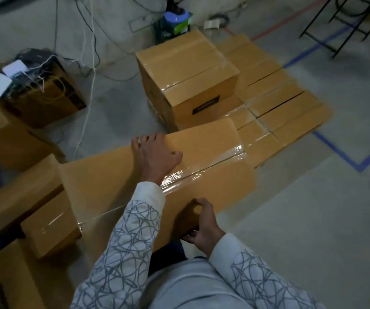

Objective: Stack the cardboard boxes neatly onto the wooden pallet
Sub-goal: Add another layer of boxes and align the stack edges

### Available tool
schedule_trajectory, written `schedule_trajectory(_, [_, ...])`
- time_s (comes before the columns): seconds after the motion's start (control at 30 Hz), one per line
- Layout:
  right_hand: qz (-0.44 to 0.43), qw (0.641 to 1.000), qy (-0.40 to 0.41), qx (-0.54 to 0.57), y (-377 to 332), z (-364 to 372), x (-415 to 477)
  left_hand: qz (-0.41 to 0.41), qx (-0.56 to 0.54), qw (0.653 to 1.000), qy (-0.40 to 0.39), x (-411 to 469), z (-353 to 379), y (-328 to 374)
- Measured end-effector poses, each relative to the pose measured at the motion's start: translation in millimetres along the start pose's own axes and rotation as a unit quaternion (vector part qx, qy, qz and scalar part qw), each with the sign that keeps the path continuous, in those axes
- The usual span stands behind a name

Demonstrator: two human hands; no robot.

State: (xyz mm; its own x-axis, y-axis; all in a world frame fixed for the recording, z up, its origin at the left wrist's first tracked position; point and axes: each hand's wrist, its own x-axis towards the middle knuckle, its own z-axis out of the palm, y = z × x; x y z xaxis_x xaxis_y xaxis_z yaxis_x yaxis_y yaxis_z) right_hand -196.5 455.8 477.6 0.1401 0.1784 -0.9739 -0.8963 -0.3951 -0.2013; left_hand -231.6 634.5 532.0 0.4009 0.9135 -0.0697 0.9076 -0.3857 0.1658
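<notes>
I hold a large taped cardboard box in front of my body. My left hand lies across its top and curls over the far edge. Its near bottom corner is gripped by my right hand. Beyond it, a layer of several flat-topped boxes covers the pallet, which is hidden beneath them. One more box stands on that layer at the back left. The held box overlaps the near left edge of the layer.
More cardboard boxes stand on the floor at my left. A box with white devices and cables sits at the far left. Loose cables trail over the floor behind. Blue tape lines mark the floor at right. Black metal legs stand at top right.
</notes>
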Motion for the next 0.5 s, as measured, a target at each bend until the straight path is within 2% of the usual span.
schedule_trajectory(0.17, [-0.033,0.997,0.022,0.065,-102,68,48,0.046,-0.064,0.997,-0.017,140,14,22])
schedule_trajectory(0.3, [-0.087,0.986,0.077,0.119,-177,116,61,0.089,-0.101,0.990,-0.052,236,6,50])
schedule_trajectory(0.5, [-0.182,0.951,0.199,0.154,-284,129,87,0.130,-0.172,0.967,-0.139,333,17,103])
